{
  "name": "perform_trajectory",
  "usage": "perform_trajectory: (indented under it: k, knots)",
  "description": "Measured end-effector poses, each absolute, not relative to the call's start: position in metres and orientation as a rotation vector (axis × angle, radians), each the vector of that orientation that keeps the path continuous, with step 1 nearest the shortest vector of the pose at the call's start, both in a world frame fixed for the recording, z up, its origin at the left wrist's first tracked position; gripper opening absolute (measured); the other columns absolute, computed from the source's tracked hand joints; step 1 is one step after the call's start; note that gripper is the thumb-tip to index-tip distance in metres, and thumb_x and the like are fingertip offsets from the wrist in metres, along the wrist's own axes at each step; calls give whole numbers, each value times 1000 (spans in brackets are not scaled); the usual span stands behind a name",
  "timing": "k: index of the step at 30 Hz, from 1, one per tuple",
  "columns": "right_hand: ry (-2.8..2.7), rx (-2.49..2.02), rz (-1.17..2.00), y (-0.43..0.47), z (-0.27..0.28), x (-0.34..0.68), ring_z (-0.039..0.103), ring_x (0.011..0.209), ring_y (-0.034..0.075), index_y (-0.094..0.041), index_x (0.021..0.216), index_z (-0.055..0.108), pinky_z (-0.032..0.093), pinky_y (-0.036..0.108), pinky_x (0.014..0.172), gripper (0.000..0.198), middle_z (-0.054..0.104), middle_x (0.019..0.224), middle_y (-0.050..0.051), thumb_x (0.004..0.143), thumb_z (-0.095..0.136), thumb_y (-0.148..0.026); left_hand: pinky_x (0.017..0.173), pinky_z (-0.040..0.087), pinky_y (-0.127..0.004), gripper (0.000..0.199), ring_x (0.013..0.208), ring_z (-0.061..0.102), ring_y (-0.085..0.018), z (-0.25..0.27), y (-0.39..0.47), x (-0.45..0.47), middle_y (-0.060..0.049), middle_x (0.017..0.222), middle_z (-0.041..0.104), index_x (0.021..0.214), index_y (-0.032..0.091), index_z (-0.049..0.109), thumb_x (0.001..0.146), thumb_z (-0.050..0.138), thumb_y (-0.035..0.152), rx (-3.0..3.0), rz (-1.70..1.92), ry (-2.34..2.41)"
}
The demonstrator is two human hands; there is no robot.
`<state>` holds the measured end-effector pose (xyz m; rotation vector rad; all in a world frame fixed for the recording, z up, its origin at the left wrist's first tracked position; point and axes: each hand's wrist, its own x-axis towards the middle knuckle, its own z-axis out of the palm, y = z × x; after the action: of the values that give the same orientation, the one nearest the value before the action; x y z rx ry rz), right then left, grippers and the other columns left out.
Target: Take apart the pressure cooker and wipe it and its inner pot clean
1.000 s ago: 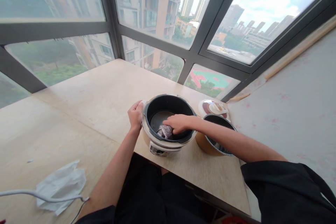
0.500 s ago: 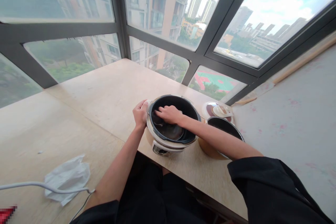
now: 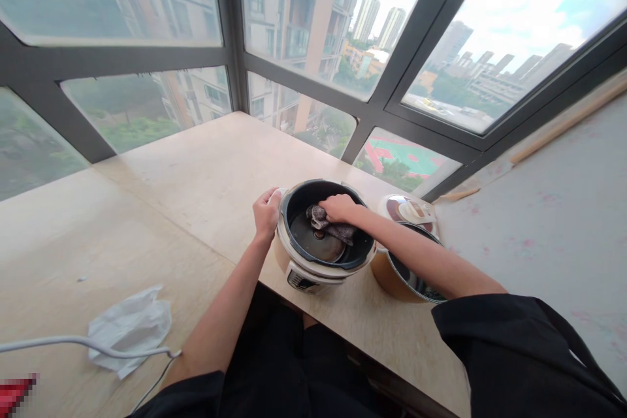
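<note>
**White cable [image 3: 53,341] and crumpled sheet [image 3: 134,323] beneath grey-framed windows [image 3: 235,26]**

The cable crosses over the white sheet on the pale bench [image 3: 181,173]. A pixelated red object [image 3: 14,397] shows at the lower left. Outside stand an apartment block [image 3: 294,19], distant towers [image 3: 366,18] and a red-and-green sports court [image 3: 414,160]. Faded floral wallpaper [image 3: 548,235] covers the right-hand wall.

Apparently an upper-floor home: flowered wallpaper [image 3: 529,228], an electric cooker [image 3: 318,272], wide windows [image 3: 490,46] high above treetops [image 3: 398,174].
</note>
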<state>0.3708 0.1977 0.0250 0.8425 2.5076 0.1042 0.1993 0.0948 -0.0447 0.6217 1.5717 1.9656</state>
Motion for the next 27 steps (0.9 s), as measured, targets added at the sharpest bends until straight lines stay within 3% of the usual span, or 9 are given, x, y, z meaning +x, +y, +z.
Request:
perform_trajectory:
  k: [13, 20, 22, 27]
  knots:
    - [2142, 880, -69, 175, 41, 379, 70, 106, 36, -7, 122, 73, 55, 38, 80, 52, 70, 116, 25, 76, 68, -30, 96, 50, -38, 39, 101, 69, -27, -45, 95, 201, -13, 103, 75, 97, 9, 76, 77, 62, 38, 631, 1974, 1576]
    - [2372, 668, -433, 173, 65, 389, 69, 95, 23, -19, 113, 73, 48, 26, 75, 37, 74, 108, 6, 79, 59, -25, 97, 50, -38, 35, 101, 68, -26, -45, 95, 201, -13, 103, 75, 98, 9, 76, 79, 62, 35, 616, 1976, 1586]
    - [2514, 738, -403, 178, 70, 393, 68, 99, 24, -20, 114, 71, 47, 27, 81, 37, 73, 110, 6, 80, 56, -23, 96, 51, -38, 35, 101, 69, -26, -46, 96, 201, -13, 103, 75, 98, 9, 76, 79, 63, 35, 610, 1983, 1582]
    - [2799, 979, -32, 186, 65, 396, 62, 114, 29, -20, 141, 53, 47, 34, 89, 55, 65, 131, 10, 86, 53, -25, 97, 51, -39, 36, 102, 69, -27, -50, 98, 201, -13, 104, 75, 98, 9, 76, 78, 63, 36, 602, 1999, 1586]
